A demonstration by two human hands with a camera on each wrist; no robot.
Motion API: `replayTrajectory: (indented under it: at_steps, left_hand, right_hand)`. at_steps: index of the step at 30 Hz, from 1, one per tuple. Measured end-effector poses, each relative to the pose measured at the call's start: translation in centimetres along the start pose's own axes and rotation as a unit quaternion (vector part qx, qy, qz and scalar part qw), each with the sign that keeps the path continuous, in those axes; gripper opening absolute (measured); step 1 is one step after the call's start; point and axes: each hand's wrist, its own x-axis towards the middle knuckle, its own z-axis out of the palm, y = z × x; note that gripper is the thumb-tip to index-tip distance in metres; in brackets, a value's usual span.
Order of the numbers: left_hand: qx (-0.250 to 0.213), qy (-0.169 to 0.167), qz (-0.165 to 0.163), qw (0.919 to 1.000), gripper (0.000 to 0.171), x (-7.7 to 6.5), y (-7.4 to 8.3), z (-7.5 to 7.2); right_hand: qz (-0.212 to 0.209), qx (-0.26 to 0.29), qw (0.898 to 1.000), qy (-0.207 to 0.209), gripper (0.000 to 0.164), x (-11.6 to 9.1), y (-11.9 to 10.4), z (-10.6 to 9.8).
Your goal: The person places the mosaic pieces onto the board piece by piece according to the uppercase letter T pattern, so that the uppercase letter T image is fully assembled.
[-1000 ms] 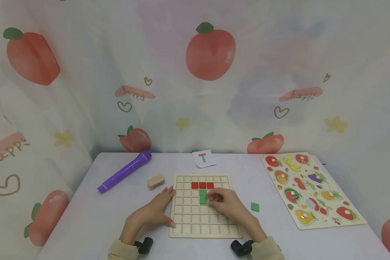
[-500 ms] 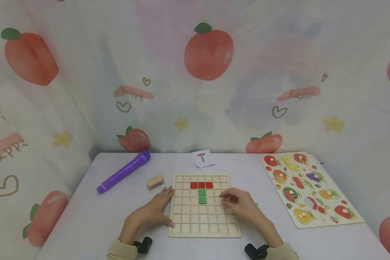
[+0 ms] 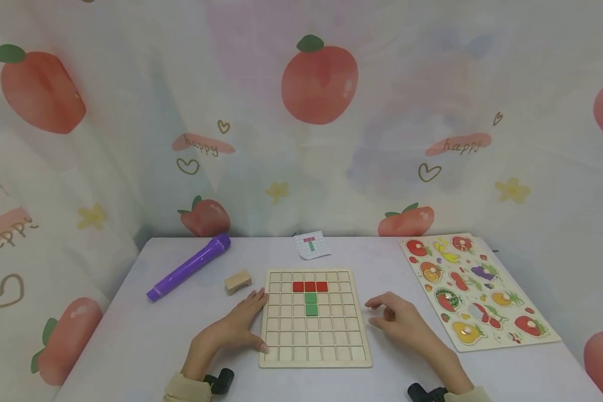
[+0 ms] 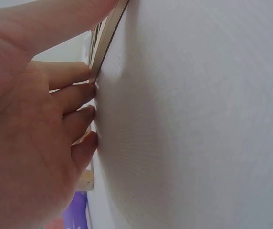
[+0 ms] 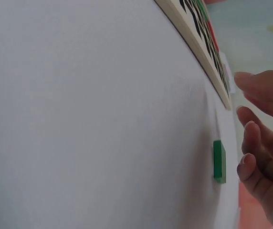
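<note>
A wooden grid board (image 3: 334, 324) lies flat in the middle of the table. A row of three red tiles (image 3: 310, 286) sits in its upper cells, with two green tiles (image 3: 311, 304) in a column below the middle one. My left hand (image 3: 233, 324) rests along the board's left edge, thumb and fingertips touching it. To the right of the board hovers my right hand (image 3: 399, 321), thumb and index finger apart, holding nothing. A loose green tile (image 5: 219, 161) lies on the table near its fingers in the right wrist view; in the head view the hand hides it.
A paper pattern card (image 3: 312, 245) lies behind the board. At the left are a purple microphone-shaped stick (image 3: 188, 268) and a small wooden block (image 3: 238, 282). A fruit puzzle board (image 3: 474, 296) covers the table's right side.
My right hand has moved right, off the green tiles and away from the board, and now covers the loose green tile's spot. My left hand has stayed at the board's edge.
</note>
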Motion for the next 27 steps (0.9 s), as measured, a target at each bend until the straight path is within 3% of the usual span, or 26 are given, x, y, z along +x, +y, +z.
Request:
replayTrajectory:
  at_steps: [8,17,22,27]
  left_hand:
    - [-0.005,0.002,0.007,1.0,0.117,0.0,-0.1,0.0]
    - [-0.005,0.003,0.004,1.0,0.117,-0.1,-0.1,0.0]
    - [-0.005,0.004,0.004,1.0,0.117,-0.1,0.0,0.0]
    - [-0.004,0.004,0.006,1.0,0.117,-0.1,-0.1,0.0]
  right_hand:
    - [0.024,-0.024,0.999,0.011,0.026,-0.8,1.6,-1.6]
    - [0.064,-0.041,0.997,-0.011,0.032,-1.2,2.7,-2.3]
    - [0.057,-0.041,0.997,-0.019,0.036,-1.1,3.1,-2.3]
    - [0.043,-0.047,0.998,-0.013,0.028,-1.2,3.3,-2.1]
